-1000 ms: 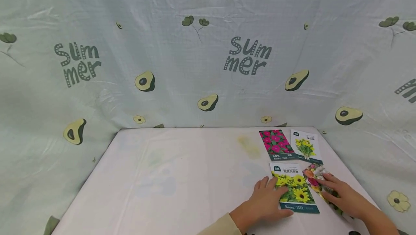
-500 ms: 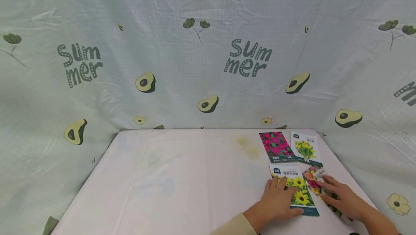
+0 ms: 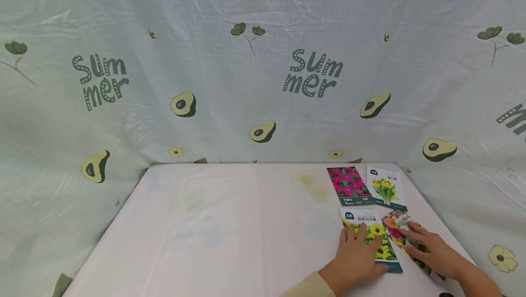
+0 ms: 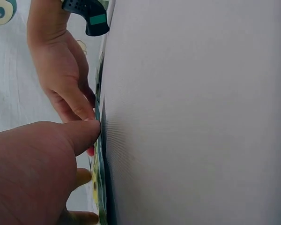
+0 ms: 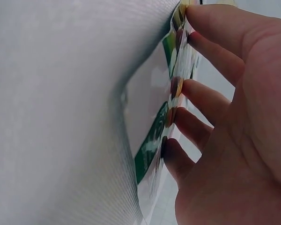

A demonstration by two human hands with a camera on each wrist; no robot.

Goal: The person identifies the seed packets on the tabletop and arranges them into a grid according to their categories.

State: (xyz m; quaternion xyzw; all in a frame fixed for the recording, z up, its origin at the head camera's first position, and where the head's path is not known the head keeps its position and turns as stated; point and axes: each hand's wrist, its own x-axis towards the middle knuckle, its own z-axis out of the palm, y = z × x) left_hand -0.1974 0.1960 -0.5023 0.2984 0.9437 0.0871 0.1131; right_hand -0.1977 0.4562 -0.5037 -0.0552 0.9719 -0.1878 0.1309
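Observation:
A seed packet with yellow sunflowers (image 3: pixel 365 215) lies flat at the table's right side. My left hand (image 3: pixel 354 258) rests on it, fingers spread over the flower picture and thumb by its lower edge. Just to the right, a packet with multicoloured blooms (image 3: pixel 395 230) lies slanted under my right hand (image 3: pixel 437 253), which hides much of its lower part. The right wrist view shows those fingertips touching the face of that packet (image 5: pixel 152 140), its near end lifting a little from the cloth. In the left wrist view, the left thumb (image 4: pixel 84 136) presses at the sunflower packet's edge.
Behind them lie a packet with magenta flowers (image 3: pixel 348 185) and a white packet with a yellow bunch (image 3: pixel 385 189), their edges overlapping. A pale cloth covers the table (image 3: pixel 205 233). A printed curtain (image 3: pixel 222 68) hangs along the back and sides.
My left hand has slid right across the sunflower packet, covering more of its picture. The right hand has stayed almost where it was, and the packets have hardly shifted.

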